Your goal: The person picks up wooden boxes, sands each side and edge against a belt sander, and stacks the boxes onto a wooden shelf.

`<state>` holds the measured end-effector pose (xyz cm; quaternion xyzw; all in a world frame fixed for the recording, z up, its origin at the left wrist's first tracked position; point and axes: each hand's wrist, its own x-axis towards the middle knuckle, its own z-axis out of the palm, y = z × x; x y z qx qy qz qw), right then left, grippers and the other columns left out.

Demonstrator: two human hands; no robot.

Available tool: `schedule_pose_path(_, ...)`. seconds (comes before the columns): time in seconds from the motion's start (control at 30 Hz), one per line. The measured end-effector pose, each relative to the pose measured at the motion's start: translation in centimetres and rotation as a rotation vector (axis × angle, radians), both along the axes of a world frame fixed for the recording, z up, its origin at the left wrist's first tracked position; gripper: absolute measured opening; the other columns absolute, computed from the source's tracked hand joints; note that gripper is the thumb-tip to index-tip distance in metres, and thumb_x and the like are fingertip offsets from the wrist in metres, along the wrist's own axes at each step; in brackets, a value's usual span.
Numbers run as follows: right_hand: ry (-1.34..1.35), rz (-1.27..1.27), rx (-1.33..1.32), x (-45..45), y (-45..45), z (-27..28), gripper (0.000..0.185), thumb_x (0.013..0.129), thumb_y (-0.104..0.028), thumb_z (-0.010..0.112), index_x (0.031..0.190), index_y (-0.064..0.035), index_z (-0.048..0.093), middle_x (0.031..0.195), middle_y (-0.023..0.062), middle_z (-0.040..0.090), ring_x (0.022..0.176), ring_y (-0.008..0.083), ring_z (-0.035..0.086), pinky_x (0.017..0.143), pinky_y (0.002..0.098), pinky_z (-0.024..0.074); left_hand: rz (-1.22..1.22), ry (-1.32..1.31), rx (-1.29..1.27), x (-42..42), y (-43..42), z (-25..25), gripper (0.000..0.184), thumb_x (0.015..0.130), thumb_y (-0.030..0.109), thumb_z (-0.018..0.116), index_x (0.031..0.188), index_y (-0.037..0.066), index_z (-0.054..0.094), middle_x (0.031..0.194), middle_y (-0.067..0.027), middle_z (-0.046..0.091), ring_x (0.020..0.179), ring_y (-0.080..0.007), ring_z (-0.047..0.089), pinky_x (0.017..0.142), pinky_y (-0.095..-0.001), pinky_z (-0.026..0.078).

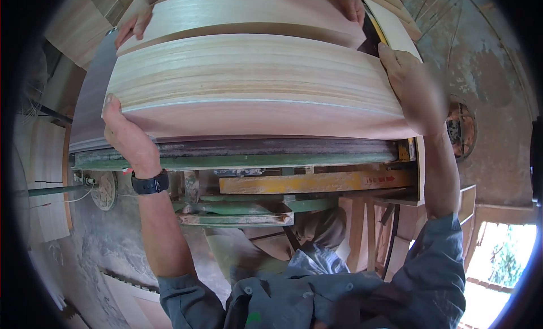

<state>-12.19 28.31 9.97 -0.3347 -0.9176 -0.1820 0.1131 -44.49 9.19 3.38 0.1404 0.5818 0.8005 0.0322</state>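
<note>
A thick, pale block of wooden boards (254, 69) lies lengthwise in front of me, its light streaked face up and a pinkish side toward me. Around its left end my left hand (129, 136) is closed, with the thumb up along the corner and a black watch on the wrist. My right hand (416, 91) grips the opposite end, fingers along the edge and partly blurred. Behind it, across a narrow gap, is a second pale wooden piece (254, 12). A co-worker's hands (134, 28) hold that piece at its two ends.
Under the wood is a machine bed with a dark surface (93, 111) and a green frame (237, 161). A dusty yellow bar (317, 182) with a red arrow runs below it. Wooden panels (48, 176) stand at the left; a round reddish object (461, 128) sits on the right.
</note>
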Motion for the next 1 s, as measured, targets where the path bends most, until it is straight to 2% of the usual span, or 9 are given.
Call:
schedule_pose_path(0.1,0.021,0.044,0.067,0.0,-0.1,-0.1,0.016,0.084,-0.014,0.039,0.090,-0.0038,0.050,0.073,0.0172,0.056,0.071,0.0346,0.055,0.061,0.0429,0.0426,0.045,0.021,-0.032,0.1,0.2,0.0,0.046,0.083,0.030,0.045,0.100,-0.011,0.054,0.101,-0.0128,0.055,0.091,-0.0192,0.048,0.083,-0.0291,0.036)
schedule_pose_path(0.23,0.089,-0.075,-0.181,-0.5,0.1,0.0,0.020,0.087,-0.017,0.038,0.092,-0.0028,0.052,0.076,0.0171,0.057,0.073,0.0340,0.055,0.064,0.0432,0.0426,0.068,0.059,-0.088,-0.3,0.1,-0.4,0.046,0.084,0.030,0.045,0.101,-0.011,0.054,0.100,-0.0125,0.055,0.091,-0.0190,0.048,0.083,-0.0297,0.036)
schedule_pose_path(0.3,0.074,-0.062,-0.155,0.2,0.0,0.3,0.023,0.088,-0.020,0.038,0.091,-0.0024,0.052,0.078,0.0177,0.058,0.074,0.0344,0.055,0.067,0.0437,0.0422,0.007,0.054,-0.153,-0.9,-0.5,-0.8,0.047,0.085,0.032,0.043,0.109,-0.007,0.051,0.110,-0.0117,0.052,0.100,-0.0201,0.046,0.090,-0.0301,0.032)
schedule_pose_path(0.37,0.299,-0.110,-0.437,0.7,-0.6,1.2,0.031,0.088,-0.028,0.040,0.093,-0.0013,0.054,0.087,0.0202,0.058,0.084,0.0351,0.054,0.077,0.0426,0.0406,-0.021,0.069,-0.131,-1.8,-0.5,-1.5,0.047,0.085,0.032,0.042,0.110,-0.007,0.051,0.110,-0.0116,0.052,0.100,-0.0200,0.046,0.090,-0.0300,0.032)
schedule_pose_path(0.53,0.580,-0.279,-0.273,10.2,-0.2,0.4,0.039,0.089,-0.032,0.040,0.111,-0.0008,0.051,0.110,0.0168,0.053,0.101,0.0267,0.051,0.088,0.0327,0.0368,-0.022,0.058,-0.157,-0.6,-0.3,-0.4,0.048,0.086,0.033,0.040,0.110,-0.007,0.051,0.110,-0.0111,0.052,0.101,-0.0200,0.046,0.090,-0.0304,0.032)
schedule_pose_path(0.63,0.947,-0.384,-0.417,13.6,-1.0,-1.2,0.040,0.089,-0.030,0.042,0.112,0.0022,0.050,0.112,0.0130,0.053,0.102,0.0209,0.049,0.090,0.0300,0.0355,-0.018,0.068,-0.177,-0.1,-0.3,0.0,0.049,0.086,0.034,0.040,0.110,-0.007,0.050,0.111,-0.0110,0.052,0.101,-0.0203,0.046,0.089,-0.0309,0.032)
schedule_pose_path(0.7,1.637,-0.248,-0.849,13.5,-2.4,-3.5,0.043,0.088,-0.029,0.045,0.113,0.0068,0.049,0.108,0.0176,0.054,0.108,0.0239,0.046,0.092,0.0311,0.0337,-0.035,-0.005,-0.135,0.3,-0.2,0.4,0.049,0.086,0.033,0.038,0.111,-0.008,0.049,0.110,-0.0110,0.051,0.099,-0.0194,0.046,0.089,-0.0298,0.032)
schedule_pose_path(0.83,1.520,-0.292,-0.560,11.7,-2.9,-7.2,0.046,0.087,-0.030,0.040,0.113,0.0071,0.050,0.109,0.0149,0.053,0.107,0.0203,0.043,0.094,0.0287,0.0288,-0.010,0.016,-0.148,-0.2,-0.3,0.0,0.048,0.087,0.033,0.036,0.111,-0.007,0.050,0.110,-0.0106,0.051,0.100,-0.0194,0.045,0.090,-0.0295,0.031)
schedule_pose_path(1.0,1.904,-0.271,-0.501,9.8,-3.0,-7.3,0.047,0.083,-0.029,0.039,0.112,0.0066,0.051,0.106,0.0142,0.052,0.102,0.0198,0.044,0.092,0.0279,0.0280,-0.006,0.091,-0.124,-0.3,-0.3,-0.4,0.048,0.089,0.032,0.034,0.114,-0.006,0.048,0.113,-0.0105,0.049,0.103,-0.0195,0.044,0.092,-0.0300,0.030)
